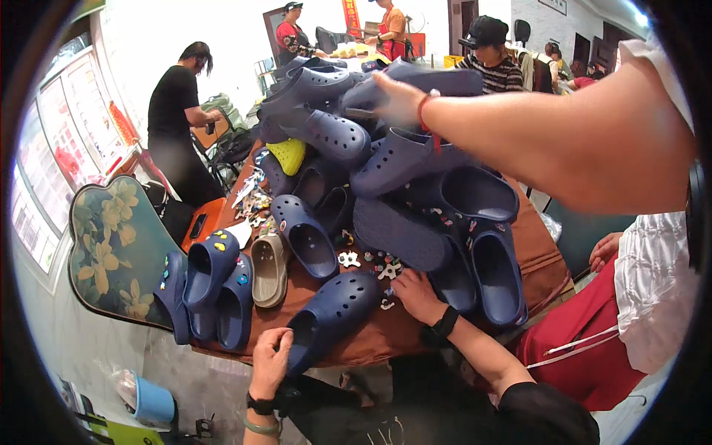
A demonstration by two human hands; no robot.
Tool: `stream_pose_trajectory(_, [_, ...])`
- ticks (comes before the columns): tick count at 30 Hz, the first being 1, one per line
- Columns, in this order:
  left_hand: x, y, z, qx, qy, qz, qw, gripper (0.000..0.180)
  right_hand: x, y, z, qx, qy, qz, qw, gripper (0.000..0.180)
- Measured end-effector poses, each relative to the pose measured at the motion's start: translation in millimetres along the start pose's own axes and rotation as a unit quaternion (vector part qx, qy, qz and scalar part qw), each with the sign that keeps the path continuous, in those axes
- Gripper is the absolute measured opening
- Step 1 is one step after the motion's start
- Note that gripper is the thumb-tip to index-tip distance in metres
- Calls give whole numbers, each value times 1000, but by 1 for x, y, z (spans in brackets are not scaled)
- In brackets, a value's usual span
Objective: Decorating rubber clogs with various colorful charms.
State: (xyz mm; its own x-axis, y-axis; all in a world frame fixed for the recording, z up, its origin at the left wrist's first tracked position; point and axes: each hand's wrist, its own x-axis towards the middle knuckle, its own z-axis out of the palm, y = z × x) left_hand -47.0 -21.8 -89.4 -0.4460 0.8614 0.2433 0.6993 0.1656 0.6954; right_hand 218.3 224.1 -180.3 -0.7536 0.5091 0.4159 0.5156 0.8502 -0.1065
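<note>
Left hand (270, 361) clamped on navy clog (330, 315) heel | right hand (417, 294) among charms (386, 271), pinch probably empty | steady clog, press charm squarely.

The navy clog (334, 311) I grip lies sole-down, its holed toe pointing away from me, with small pale charms (386, 271) scattered just beyond it.
</note>
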Motion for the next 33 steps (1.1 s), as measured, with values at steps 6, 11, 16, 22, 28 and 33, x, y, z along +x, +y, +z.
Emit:
stream_pose_trajectory(6, [5, 29, 52, -240, -6, -90, 967, 35, 1, -13, -26, 171, 73, 46, 982, 14])
stream_pose_trajectory(11, [35, 19, 70, -285, -59, -118, 949, 32, -15, -33, -45, 231, 93, 38, 968, 15])
stream_pose_trajectory(16, [39, 23, 92, -190, 18, -96, 977, 34, -39, -37, -30, 320, 31, 134, 937, 19])
stream_pose_trajectory(22, [41, 37, 90, -120, 66, -77, 988, 40, -31, -42, -51, 403, 59, 138, 903, 20])
stream_pose_trajectory(28, [27, 18, 99, -103, 65, -92, 988, 45, -15, -31, -65, 438, 154, 218, 859, 20])
stream_pose_trajectory(33, [32, 11, 98, -182, 5, -131, 974, 53, -33, -42, -55, 517, 85, 292, 800, 12])
